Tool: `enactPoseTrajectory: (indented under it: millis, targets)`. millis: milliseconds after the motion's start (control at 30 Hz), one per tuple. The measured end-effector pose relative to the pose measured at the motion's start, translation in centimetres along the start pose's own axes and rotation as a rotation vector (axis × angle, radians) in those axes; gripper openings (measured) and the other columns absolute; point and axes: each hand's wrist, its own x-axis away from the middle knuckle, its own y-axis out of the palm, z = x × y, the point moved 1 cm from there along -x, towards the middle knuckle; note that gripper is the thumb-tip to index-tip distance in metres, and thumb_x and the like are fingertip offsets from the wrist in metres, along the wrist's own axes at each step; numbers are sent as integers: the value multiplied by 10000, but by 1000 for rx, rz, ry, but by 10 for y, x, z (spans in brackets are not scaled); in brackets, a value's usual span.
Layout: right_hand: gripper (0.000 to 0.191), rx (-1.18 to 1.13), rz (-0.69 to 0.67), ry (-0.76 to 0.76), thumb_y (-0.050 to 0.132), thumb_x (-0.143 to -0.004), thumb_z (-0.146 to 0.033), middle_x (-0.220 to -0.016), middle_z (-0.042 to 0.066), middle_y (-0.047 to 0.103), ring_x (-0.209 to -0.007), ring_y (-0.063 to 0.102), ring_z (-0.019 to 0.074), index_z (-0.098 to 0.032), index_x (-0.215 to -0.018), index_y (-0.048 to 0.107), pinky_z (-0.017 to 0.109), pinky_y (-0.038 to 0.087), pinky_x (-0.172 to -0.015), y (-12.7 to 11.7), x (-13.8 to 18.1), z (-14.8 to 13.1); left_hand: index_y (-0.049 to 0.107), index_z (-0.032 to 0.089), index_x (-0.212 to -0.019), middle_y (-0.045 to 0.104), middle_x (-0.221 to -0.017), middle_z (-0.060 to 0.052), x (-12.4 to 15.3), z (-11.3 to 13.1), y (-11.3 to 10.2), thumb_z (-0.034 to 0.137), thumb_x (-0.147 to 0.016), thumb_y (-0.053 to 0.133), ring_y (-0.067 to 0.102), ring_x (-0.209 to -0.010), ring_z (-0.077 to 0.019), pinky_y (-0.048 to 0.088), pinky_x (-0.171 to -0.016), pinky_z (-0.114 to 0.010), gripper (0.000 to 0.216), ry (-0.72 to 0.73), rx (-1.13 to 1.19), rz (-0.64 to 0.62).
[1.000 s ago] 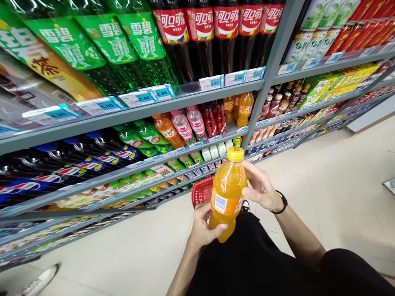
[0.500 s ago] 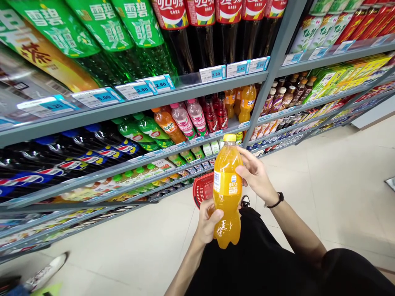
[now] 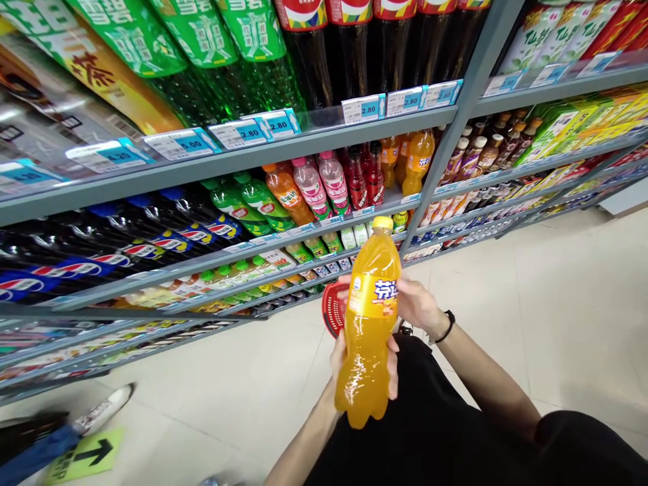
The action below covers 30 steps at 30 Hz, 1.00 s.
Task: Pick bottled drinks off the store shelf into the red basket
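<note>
A large bottle of orange soda (image 3: 367, 351) with a yellow cap is held out in front of me, tilted slightly to the right at the top. My left hand (image 3: 338, 358) wraps round its lower half from behind, with fingertips showing on the bottle's right side. My right hand (image 3: 419, 309), with a dark band on its wrist, grips the bottle at label height; its fingers pass partly behind the bottle and are mostly hidden. The label faces me, with purple-and-white lettering near its right edge.
A red basket (image 3: 334, 309) is on the floor behind the bottle. Shelves hold cola bottles (image 3: 349, 61), green soda bottles (image 3: 253, 54) and pink-capped bottles (image 3: 310, 185). Another person's shoe (image 3: 104, 408) is at lower left, near a green floor sticker with an arrow (image 3: 94, 453).
The bottle has turned in my hands, so the lettered side of its label comes into view. My right hand has slid slightly lower on it. The view has shifted a little.
</note>
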Motion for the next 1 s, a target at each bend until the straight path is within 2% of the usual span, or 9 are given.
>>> enactPoseTrajectory:
  millis: [133,300,433,567,667,733,833,933,1000]
  targets:
    - [595,3,18,-17,840,-820,-530,-1255,55,733,-1129,725,255,-266,-1315,642,400,583,-1031,5,7,7,687,171,-843,549,-511,-9,-4,-1,-1,1002,-625,560,568,-381,-197,479,-400,-313,869,-7,-68,3]
    - [723,149,161,-131,874,-775,-609,-1273,57,705,-1106,709,238,-292,-1359,589,371,606,-998,14,6,5,737,190,-738,578,-495,-97,-13,16,15,962,-719,418,704,-697,-343,596,-674,-480,836,91,-299,37]
    - [698,300,302,-218,860,-784,-650,-1153,79,721,-982,713,249,-274,-1300,581,378,648,-835,26,14,-8,797,157,-867,736,-737,-157,-1,28,7,829,-694,602,733,-926,-410,599,-829,-542,721,157,-390,76]
    - [787,434,421,-321,917,-770,-551,-1110,86,718,-942,721,270,-295,-1402,524,412,660,-762,33,27,-18,783,193,-1121,795,-1105,-124,18,28,-19,643,-742,784,738,-1102,-376,588,-963,-488,589,294,-550,302]
    - [976,507,480,-372,977,-717,-467,-1159,94,715,-952,736,289,-323,-1522,444,443,670,-789,34,31,-19,681,209,-1329,691,-1398,-137,21,21,-25,483,-633,948,651,-1307,-384,514,-1131,-487,794,479,-781,389]
    - [1097,529,508,-380,981,-717,-451,-1219,113,706,-951,743,298,-339,-1607,348,458,675,-791,34,31,-18,574,203,-1431,624,-1480,-162,19,15,-21,386,-566,1001,606,-1368,-389,486,-1174,-486,982,547,-876,437]
    - [1046,577,488,-372,905,-809,-511,-1294,132,690,-960,744,290,-329,-1648,307,449,669,-798,29,28,-18,515,227,-1412,658,-1407,-143,16,10,-14,334,-668,955,672,-1277,-346,547,-1111,-467,871,567,-875,486]
    - [679,626,418,-410,675,-974,-623,-1321,122,686,-1073,718,295,-289,-1541,506,439,641,-853,21,24,-22,491,233,-1380,749,-1166,-114,17,10,-12,391,-791,867,769,-1019,-311,647,-913,-454,716,491,-765,367]
    - [536,655,414,-433,586,-1020,-635,-1248,108,710,-1099,699,291,-261,-1401,632,426,622,-853,15,20,-26,462,237,-1406,760,-1086,-108,19,11,-12,422,-829,833,780,-918,-302,671,-764,-415,710,454,-658,272]
